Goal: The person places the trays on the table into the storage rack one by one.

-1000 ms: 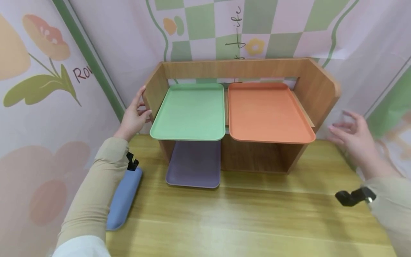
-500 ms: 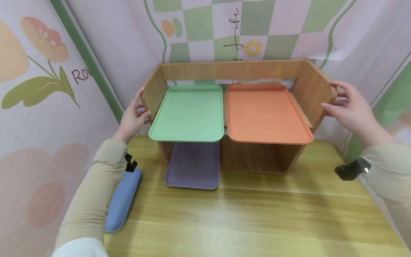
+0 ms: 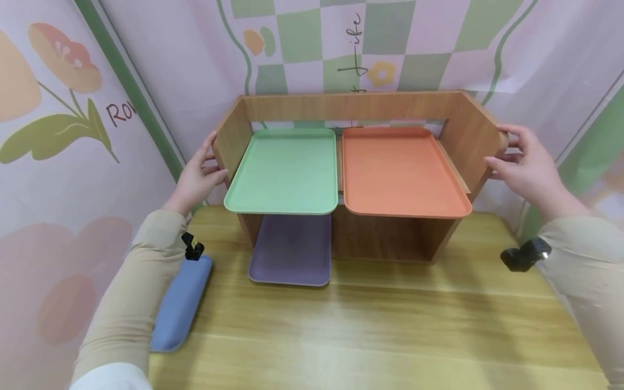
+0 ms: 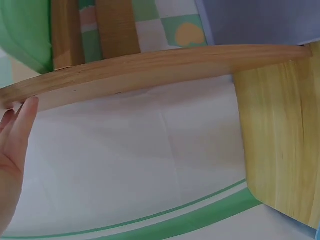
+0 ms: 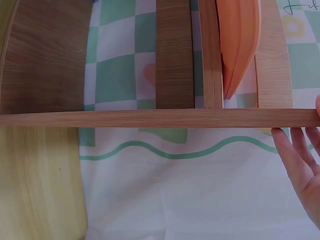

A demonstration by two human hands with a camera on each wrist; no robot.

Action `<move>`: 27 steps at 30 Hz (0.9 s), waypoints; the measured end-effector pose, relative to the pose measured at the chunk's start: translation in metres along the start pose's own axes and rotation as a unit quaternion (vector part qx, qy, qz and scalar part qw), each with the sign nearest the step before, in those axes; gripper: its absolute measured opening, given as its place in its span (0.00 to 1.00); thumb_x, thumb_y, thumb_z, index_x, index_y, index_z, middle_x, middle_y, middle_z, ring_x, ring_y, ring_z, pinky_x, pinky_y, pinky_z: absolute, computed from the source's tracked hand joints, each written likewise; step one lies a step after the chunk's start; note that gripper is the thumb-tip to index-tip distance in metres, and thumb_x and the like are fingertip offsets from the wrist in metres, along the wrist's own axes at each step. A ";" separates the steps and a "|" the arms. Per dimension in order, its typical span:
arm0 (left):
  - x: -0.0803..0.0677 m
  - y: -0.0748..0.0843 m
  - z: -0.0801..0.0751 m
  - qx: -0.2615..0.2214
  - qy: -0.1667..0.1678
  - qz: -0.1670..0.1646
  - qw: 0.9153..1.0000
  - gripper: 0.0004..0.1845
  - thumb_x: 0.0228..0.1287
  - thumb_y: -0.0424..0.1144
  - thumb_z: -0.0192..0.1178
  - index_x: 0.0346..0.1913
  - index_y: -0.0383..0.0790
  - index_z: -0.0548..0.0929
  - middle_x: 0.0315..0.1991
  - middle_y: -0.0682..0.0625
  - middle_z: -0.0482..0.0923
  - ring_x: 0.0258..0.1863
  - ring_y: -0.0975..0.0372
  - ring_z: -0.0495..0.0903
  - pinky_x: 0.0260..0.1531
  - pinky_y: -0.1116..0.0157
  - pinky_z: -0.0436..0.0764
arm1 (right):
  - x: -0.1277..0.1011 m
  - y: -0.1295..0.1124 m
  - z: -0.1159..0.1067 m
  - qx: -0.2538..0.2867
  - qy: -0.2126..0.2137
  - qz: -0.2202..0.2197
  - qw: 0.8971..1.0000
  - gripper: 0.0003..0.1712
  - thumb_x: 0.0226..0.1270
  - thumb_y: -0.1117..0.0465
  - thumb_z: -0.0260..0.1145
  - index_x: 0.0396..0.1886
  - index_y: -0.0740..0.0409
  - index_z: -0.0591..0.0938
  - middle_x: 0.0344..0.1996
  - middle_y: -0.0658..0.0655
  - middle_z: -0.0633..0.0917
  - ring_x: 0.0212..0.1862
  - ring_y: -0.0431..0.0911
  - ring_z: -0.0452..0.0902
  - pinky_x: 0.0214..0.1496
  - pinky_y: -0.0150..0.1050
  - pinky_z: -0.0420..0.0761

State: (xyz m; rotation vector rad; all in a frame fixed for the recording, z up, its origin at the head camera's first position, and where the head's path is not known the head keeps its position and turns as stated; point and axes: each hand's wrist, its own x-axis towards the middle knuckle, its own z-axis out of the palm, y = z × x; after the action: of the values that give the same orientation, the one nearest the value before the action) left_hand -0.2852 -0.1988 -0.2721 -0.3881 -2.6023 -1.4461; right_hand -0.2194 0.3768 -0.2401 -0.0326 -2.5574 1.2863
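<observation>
A wooden shelf (image 3: 356, 105) stands on the table between my hands. My left hand (image 3: 192, 181) holds the front edge of its left side panel, and in the left wrist view fingertips touch the panel's outer face. On the right side panel (image 5: 150, 119), my right hand (image 3: 528, 168) holds the front edge near the upper corner, thumb and several fingers against it. A green tray (image 3: 284, 172) and an orange tray (image 3: 402, 172) lie side by side on the upper level, jutting forward. Below the green one, a purple tray (image 3: 292, 252) sticks out of the lower left compartment.
A long blue thing with rounded ends (image 3: 182, 303) lies on the table under the left forearm; its kind is unclear. The wooden tabletop (image 3: 365, 325) spreads in front of the shelf. Printed curtains (image 3: 297, 49) hang close behind and at both sides.
My right hand has come in from the right, where it was apart from the shelf, and now holds the right panel's edge. My left hand has stayed on the left panel.
</observation>
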 end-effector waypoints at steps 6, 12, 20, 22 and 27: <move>-0.019 -0.018 -0.014 0.033 0.033 0.010 0.999 0.45 0.63 0.33 0.61 0.75 0.62 0.48 0.64 0.36 0.64 0.56 0.44 0.74 0.53 0.52 0.79 | -0.002 0.001 0.003 -0.002 0.008 0.008 1.000 0.37 0.67 0.64 0.60 0.71 0.36 0.58 0.41 0.37 0.65 0.37 0.24 0.67 0.30 0.20 0.80; -0.064 -0.063 -0.032 0.098 0.027 -0.020 0.995 0.45 0.63 0.36 0.62 0.76 0.45 0.46 0.65 0.27 0.58 0.59 0.36 0.67 0.53 0.41 0.74 | -0.002 0.002 0.004 0.001 0.013 0.006 1.000 0.37 0.67 0.63 0.60 0.71 0.35 0.58 0.42 0.37 0.64 0.40 0.27 0.67 0.29 0.20 0.80; -0.126 -0.125 -0.038 0.222 -0.054 -0.105 0.968 0.46 0.63 0.52 0.61 0.74 0.36 0.49 0.62 0.17 0.52 0.57 0.29 0.61 0.46 0.34 0.72 | -0.004 0.004 0.004 -0.010 0.018 0.007 1.000 0.37 0.68 0.61 0.59 0.71 0.33 0.57 0.42 0.36 0.63 0.48 0.35 0.69 0.29 0.19 0.79; -0.138 -0.136 -0.038 0.230 -0.062 -0.122 0.964 0.46 0.63 0.55 0.60 0.74 0.35 0.50 0.62 0.17 0.51 0.57 0.27 0.60 0.47 0.32 0.69 | -0.003 0.004 0.005 -0.011 0.020 0.006 1.000 0.37 0.68 0.62 0.58 0.71 0.33 0.57 0.42 0.36 0.63 0.49 0.36 0.69 0.29 0.19 0.79; -0.163 -0.156 -0.036 0.226 -0.052 -0.147 0.962 0.45 0.63 0.53 0.59 0.72 0.32 0.51 0.62 0.16 0.51 0.57 0.26 0.57 0.49 0.29 0.63 | -0.003 0.003 0.007 -0.012 0.025 0.005 1.000 0.37 0.68 0.62 0.58 0.71 0.32 0.57 0.43 0.35 0.62 0.51 0.39 0.69 0.30 0.19 0.79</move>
State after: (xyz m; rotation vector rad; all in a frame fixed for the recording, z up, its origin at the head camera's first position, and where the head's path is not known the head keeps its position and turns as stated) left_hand -0.1743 -0.3341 -0.4198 -0.0193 -3.0621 -0.8606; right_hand -0.2191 0.3725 -0.2475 -0.0820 -2.5345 1.2431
